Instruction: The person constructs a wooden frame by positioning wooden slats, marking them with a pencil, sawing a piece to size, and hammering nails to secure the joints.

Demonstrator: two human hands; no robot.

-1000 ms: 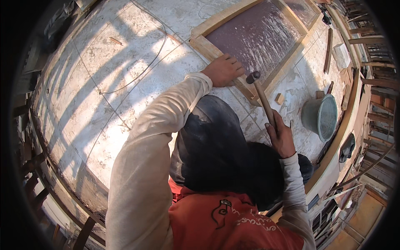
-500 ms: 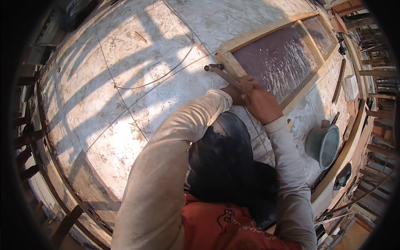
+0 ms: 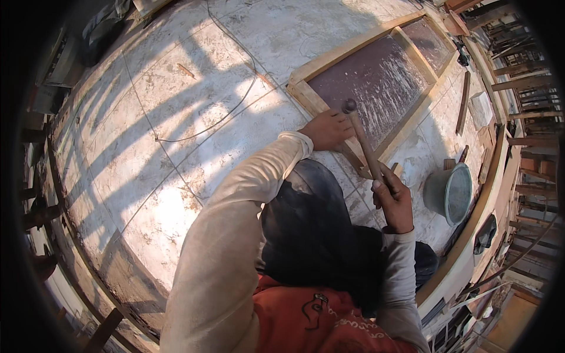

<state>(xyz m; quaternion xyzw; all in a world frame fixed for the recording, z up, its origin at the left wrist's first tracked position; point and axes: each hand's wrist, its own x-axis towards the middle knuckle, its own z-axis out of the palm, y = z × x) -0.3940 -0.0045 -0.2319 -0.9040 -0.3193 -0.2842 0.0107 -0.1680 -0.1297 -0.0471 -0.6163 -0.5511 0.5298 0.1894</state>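
Note:
My right hand [image 3: 396, 203] is closed round the lower handle of a hammer [image 3: 366, 140]. The hammer slants up and left, its dark head above the near end of a wooden frame [image 3: 306, 97]. My left hand [image 3: 328, 129] lies over the frame's near end bar, fingers bent down onto the wood beside the hammer head; the thumb is hidden. Inside the frame is a dark brown panel [image 3: 365, 79] splashed with pale marks. A crossbar divides the frame toward its far end.
To the right stands a grey-green bucket [image 3: 448, 194], with wood offcuts beside it. A thin wooden strip [image 3: 464, 103] and a white block [image 3: 482, 110] lie farther off. A thin cable [image 3: 229, 125] curves over the stained floor panels [image 3: 176, 112]. Timber edging [image 3: 491, 191] borders the right side.
My right hand has drawn back toward me and right with the hammer, away from my left hand. My left hand now shows on the frame's end bar. The view has shifted slightly.

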